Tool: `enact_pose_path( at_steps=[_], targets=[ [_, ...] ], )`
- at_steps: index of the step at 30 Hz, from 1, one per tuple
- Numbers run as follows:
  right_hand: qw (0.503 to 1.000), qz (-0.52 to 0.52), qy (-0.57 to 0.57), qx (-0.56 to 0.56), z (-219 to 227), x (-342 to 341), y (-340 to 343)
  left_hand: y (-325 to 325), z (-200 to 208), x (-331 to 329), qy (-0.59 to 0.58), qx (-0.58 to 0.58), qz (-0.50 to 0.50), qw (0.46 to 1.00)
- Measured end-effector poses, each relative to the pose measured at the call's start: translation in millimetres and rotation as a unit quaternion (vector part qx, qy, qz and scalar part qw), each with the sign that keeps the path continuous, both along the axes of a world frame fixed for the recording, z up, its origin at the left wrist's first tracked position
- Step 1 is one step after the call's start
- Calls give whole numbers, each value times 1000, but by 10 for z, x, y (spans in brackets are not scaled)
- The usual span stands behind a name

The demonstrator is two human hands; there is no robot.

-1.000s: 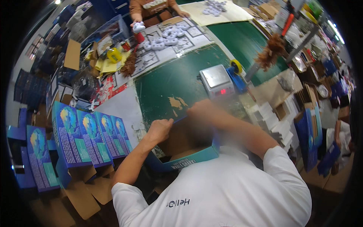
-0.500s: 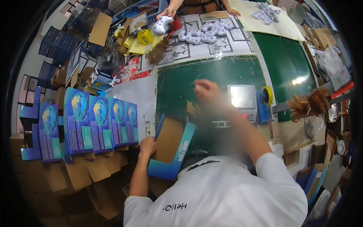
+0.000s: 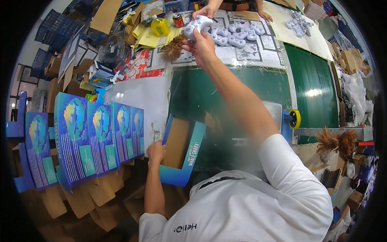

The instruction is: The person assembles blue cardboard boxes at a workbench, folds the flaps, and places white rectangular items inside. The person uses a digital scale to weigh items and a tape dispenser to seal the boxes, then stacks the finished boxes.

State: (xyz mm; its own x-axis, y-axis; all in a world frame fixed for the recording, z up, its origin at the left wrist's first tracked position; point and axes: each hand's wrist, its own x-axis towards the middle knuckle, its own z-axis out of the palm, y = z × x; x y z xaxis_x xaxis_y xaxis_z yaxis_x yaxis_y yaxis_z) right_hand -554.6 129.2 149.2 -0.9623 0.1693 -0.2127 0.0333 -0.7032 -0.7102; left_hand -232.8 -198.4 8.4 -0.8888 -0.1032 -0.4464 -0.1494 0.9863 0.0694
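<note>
My left hand is closed on the left edge of an open-front blue and teal cardboard box. The box lies tilted at the near edge of the green mat, its brown inside bare. Far forward, my right hand grips a white game controller from below, thumb and fingertips against it. A co-worker's hand holds the same controller from the far side. More white controllers lie in a cluster just right of it.
Printed blue boxes stand in a row at left, flaps hanging down. A scale, partly behind my right arm, sits beside a yellow tape roll. A yellow bottle and a red can stand at the back.
My right hand has gone from above the green mat forward to the controller in the co-worker's hand. That controller has come nearer and to the right. My left hand stays on the box.
</note>
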Motion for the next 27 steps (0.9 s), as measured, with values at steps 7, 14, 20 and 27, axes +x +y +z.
enact_pose_path(
  at_steps=[7,14,20,27],
  targets=[
    [998,-28,28,51,-155,250,138,-110,-15,-475,-71,75,-29,994],
    [976,77,17,204,-179,1625,351,770,1179,-780,180,431,49,883],
    [945,190,4,268,22,3069,569,1811,1990,-664,152,663,45,731],
    [934,175,55,307,102,3758,1027,2290,2101,-360,31,674,73,734]
  ],
)
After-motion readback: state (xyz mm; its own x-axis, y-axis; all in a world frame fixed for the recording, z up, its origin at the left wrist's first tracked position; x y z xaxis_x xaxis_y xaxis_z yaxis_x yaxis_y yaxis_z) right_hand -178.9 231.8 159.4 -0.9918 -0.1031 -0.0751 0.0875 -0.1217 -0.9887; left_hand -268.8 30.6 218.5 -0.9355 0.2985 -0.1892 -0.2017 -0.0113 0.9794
